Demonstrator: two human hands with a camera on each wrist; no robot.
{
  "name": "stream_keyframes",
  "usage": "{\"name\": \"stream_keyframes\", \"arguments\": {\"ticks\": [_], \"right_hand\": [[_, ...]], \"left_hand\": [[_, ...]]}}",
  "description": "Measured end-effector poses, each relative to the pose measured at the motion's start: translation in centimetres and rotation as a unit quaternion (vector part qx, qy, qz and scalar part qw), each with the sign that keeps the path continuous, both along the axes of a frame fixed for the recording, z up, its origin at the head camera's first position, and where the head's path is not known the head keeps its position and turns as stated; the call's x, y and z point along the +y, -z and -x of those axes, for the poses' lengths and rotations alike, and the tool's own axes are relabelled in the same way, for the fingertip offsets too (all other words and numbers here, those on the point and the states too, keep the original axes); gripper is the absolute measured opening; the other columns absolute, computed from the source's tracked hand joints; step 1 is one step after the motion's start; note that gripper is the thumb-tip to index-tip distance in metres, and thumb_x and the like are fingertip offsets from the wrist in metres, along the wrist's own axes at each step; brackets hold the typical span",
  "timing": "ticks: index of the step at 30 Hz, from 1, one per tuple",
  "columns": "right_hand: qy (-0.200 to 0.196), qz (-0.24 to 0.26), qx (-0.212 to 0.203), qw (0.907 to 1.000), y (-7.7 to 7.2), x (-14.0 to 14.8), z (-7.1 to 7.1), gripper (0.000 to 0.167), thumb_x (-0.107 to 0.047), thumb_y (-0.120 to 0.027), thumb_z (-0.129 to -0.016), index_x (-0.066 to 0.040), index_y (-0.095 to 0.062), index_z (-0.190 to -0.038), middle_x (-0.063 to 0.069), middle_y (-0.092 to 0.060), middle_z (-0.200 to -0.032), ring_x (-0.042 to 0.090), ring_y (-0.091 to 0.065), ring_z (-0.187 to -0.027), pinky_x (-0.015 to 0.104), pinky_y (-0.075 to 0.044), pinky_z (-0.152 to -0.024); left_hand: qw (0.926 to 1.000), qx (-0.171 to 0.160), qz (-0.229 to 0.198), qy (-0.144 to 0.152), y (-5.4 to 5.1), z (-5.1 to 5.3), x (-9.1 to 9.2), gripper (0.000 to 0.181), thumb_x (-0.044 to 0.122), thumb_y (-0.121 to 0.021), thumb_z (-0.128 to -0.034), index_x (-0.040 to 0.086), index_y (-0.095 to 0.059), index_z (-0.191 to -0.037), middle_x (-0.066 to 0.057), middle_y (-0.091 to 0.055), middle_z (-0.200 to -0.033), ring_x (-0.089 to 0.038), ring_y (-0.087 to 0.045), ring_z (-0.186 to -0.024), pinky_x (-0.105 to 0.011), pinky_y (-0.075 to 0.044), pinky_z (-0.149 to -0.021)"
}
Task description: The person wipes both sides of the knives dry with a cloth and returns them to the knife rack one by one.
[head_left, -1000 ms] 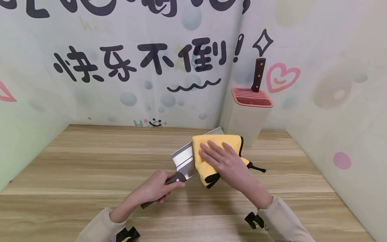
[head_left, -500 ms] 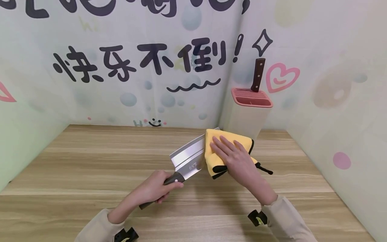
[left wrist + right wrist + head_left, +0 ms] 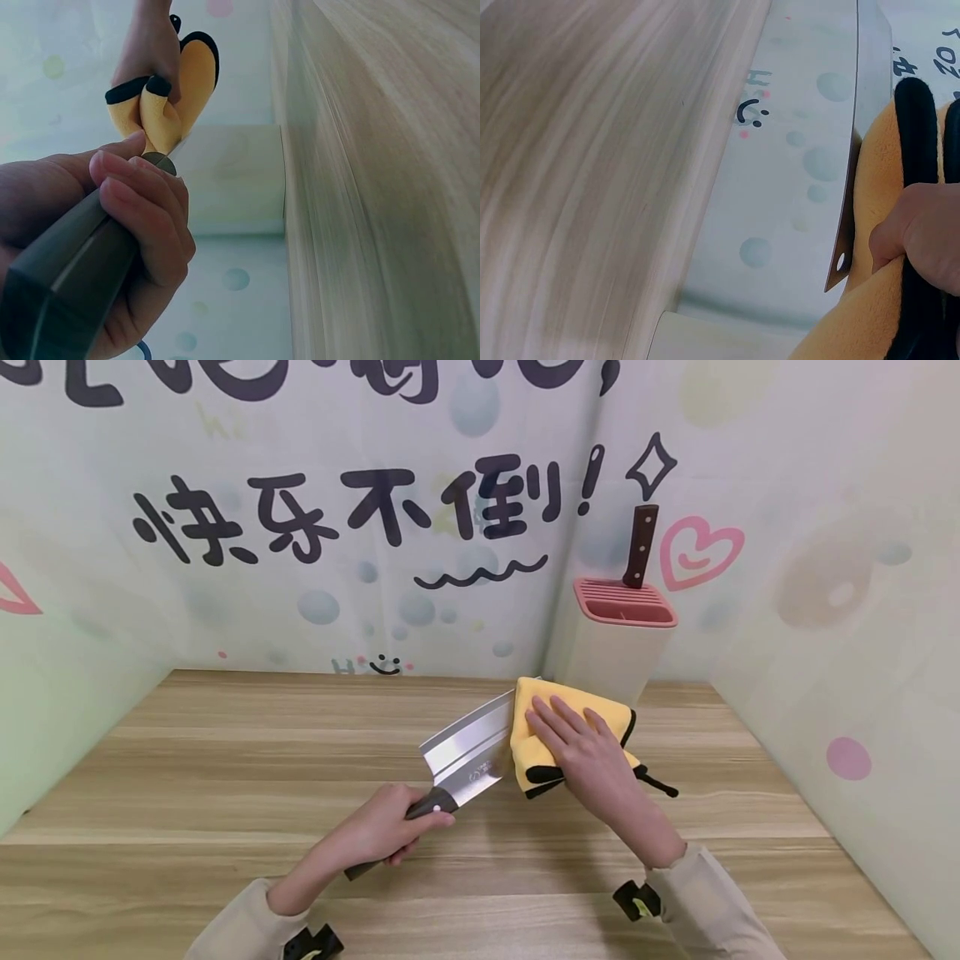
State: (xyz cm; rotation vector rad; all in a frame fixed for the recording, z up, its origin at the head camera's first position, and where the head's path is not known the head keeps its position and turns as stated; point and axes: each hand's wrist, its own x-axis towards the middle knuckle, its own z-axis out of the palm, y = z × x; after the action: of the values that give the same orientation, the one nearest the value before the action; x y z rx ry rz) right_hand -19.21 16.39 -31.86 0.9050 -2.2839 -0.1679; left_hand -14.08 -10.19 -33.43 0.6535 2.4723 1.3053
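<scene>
My left hand (image 3: 386,827) grips the dark handle of a cleaver (image 3: 472,747), whose shiny blade points up and to the right. A folded yellow cloth (image 3: 540,727) with black edging covers the far end of the blade. Fingers spread, my right hand (image 3: 592,768) lies on top of the cloth; in the right wrist view its thumb presses the cloth (image 3: 877,172) from the near side, beside the blade (image 3: 844,225). The left wrist view has the fingers of my left hand (image 3: 150,217) curled round the handle (image 3: 67,277).
Behind the cloth stands a cream knife block (image 3: 615,656) with a pink top, a brown-handled knife (image 3: 641,545) upright in it. A wooden table (image 3: 225,760) lies below, with printed walls behind and at both sides.
The right hand and cloth have slid up and to the right along the blade, uncovering more of it, and have barely moved since half a second ago. The left hand has stayed nearly still.
</scene>
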Motion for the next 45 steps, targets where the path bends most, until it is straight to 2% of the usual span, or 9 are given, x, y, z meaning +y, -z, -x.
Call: {"name": "stream_keyframes", "arguments": {"ticks": [14,20,27,32,39,45], "right_hand": [[0.021,-0.007,-0.016,0.9996,-0.6,-0.8,-0.4,0.05,0.005,-0.062,-0.077,-0.007,-0.052,-0.124,0.007,-0.05,-0.128,0.025,-0.045,-0.119,0.049,-0.04,-0.09],[0.001,-0.025,-0.008,0.9997,-0.7,-1.6,-0.7,0.051,0.006,-0.063,-0.076,-0.007,-0.052,-0.124,0.007,-0.048,-0.13,0.025,-0.044,-0.12,0.049,-0.04,-0.09],[-0.02,-0.065,0.008,0.9976,-0.6,-2.7,-1.2,0.053,0.004,-0.064,-0.076,-0.009,-0.051,-0.125,0.006,-0.046,-0.132,0.024,-0.041,-0.122,0.047,-0.039,-0.092],[-0.043,-0.088,0.029,0.9947,-0.7,-3.4,-1.5,0.054,0.002,-0.066,-0.075,-0.011,-0.051,-0.125,0.005,-0.046,-0.132,0.023,-0.041,-0.122,0.046,-0.039,-0.094],[-0.064,-0.114,0.047,0.9903,-0.7,-4.3,-1.9,0.057,-0.013,-0.072,-0.073,-0.014,-0.05,-0.126,0.003,-0.045,-0.132,0.02,-0.04,-0.123,0.044,-0.037,-0.095],[-0.083,-0.143,0.069,0.9838,-0.6,-5.0,-2.2,0.05,-0.008,-0.063,-0.079,-0.015,-0.049,-0.127,0.001,-0.044,-0.134,0.019,-0.039,-0.124,0.042,-0.036,-0.096]], "left_hand": [[1.0,-0.001,0.007,-0.002,0.1,-0.2,0.4,0.038,0.031,-0.059,-0.0854,0.001,-0.046,-0.066,0.003,-0.042,-0.043,-0.004,-0.038,-0.031,-0.02,-0.034,-0.031],[1.0,-0.004,0.008,-0.003,0.1,-0.2,0.6,0.037,0.033,-0.059,-0.0849,0.005,-0.045,-0.065,0.004,-0.041,-0.043,-0.004,-0.038,-0.031,-0.019,-0.033,-0.032],[0.9999,-0.01,0.006,0.0,0.2,-0.1,0.8,0.038,0.033,-0.059,-0.0849,0.001,-0.048,-0.067,0.003,-0.042,-0.043,-0.004,-0.039,-0.031,-0.019,-0.033,-0.032],[1.0,-0.004,0.008,0.002,0.2,0.0,0.9,0.037,0.033,-0.059,-0.0849,0.002,-0.049,-0.067,0.004,-0.042,-0.044,-0.004,-0.039,-0.031,-0.019,-0.033,-0.031],[0.9999,0.006,0.012,0.008,0.3,0.1,1.0,0.033,0.029,-0.059,-0.0855,0.004,-0.048,-0.066,0.004,-0.043,-0.043,-0.003,-0.038,-0.03,-0.019,-0.033,-0.03],[0.9997,0.007,0.021,0.011,0.3,0.1,1.1,0.031,0.022,-0.057,-0.0871,0.001,-0.049,-0.066,0.005,-0.042,-0.042,-0.003,-0.038,-0.03,-0.019,-0.034,-0.03]]}}
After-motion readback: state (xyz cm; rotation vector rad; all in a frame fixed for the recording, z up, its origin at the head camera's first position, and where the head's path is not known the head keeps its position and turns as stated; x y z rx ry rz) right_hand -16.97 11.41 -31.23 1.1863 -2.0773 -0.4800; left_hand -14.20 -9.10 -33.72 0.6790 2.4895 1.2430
